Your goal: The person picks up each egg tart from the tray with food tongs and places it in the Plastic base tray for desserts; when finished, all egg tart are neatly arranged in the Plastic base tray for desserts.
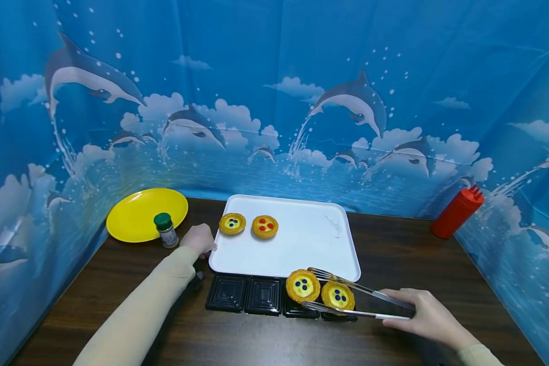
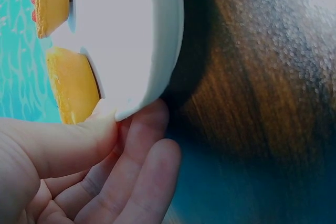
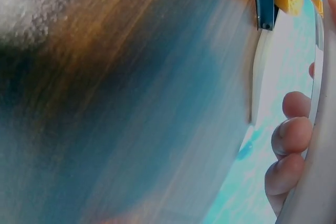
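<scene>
My left hand [image 1: 199, 241] pinches the left rim of a white tray [image 1: 302, 234], thumb on top and fingers beneath, as the left wrist view shows. On that tray sit a tart with blue dots [image 1: 232, 223] and a tart with red pieces [image 1: 265, 226]. My right hand [image 1: 418, 315] grips metal tongs [image 1: 366, 291] by the handle end. Between the tong tips is a blue-dotted tart [image 1: 303, 286], over the third black square dish [image 1: 302, 311]. Another blue-dotted tart [image 1: 338, 296] rests on the rightmost dish, between the tong arms in the head view.
Two more black dishes [image 1: 264, 295] continue the row leftward, along the tray's near side. A yellow plate [image 1: 137, 216] stands at the back left, with a green-capped jar [image 1: 165, 230] by it. The red squeeze bottle [image 1: 457, 212] is at the back right, near the dolphin curtain [image 1: 274, 101].
</scene>
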The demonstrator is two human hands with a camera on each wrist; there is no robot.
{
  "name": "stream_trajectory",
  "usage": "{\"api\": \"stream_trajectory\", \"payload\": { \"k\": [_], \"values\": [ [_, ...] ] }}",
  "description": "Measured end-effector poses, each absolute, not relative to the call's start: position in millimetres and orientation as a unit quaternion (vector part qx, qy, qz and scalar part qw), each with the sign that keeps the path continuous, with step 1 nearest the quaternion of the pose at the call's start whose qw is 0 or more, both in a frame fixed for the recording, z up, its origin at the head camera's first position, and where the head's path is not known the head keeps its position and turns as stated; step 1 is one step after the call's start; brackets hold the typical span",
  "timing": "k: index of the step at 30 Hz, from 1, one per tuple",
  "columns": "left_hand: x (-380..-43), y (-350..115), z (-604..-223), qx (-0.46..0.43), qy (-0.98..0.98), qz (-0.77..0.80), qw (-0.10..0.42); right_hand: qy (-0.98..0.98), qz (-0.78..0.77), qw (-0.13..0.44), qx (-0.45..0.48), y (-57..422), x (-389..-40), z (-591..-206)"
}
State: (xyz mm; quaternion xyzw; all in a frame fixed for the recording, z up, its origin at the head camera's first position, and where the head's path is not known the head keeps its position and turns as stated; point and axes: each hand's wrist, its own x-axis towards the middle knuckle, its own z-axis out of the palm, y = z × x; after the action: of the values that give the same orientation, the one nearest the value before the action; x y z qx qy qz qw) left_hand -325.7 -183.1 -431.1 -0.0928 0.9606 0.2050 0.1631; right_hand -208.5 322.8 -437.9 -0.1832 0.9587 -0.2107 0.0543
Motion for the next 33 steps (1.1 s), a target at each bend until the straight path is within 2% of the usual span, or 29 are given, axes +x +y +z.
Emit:
{"api": "stream_trajectory", "payload": {
  "k": [17, 33],
  "values": [
    [-324.8, -181.7, -430.3, -0.098, 0.959, 0.207, 0.166, 0.957, -0.206, 0.067, -0.195, 318.3, -209.0, -438.2],
    [-326.3, -182.7, -431.1, -0.092, 0.959, 0.208, 0.168, 0.954, -0.235, 0.039, -0.179, 321.3, -210.5, -431.3]
  ]
}}
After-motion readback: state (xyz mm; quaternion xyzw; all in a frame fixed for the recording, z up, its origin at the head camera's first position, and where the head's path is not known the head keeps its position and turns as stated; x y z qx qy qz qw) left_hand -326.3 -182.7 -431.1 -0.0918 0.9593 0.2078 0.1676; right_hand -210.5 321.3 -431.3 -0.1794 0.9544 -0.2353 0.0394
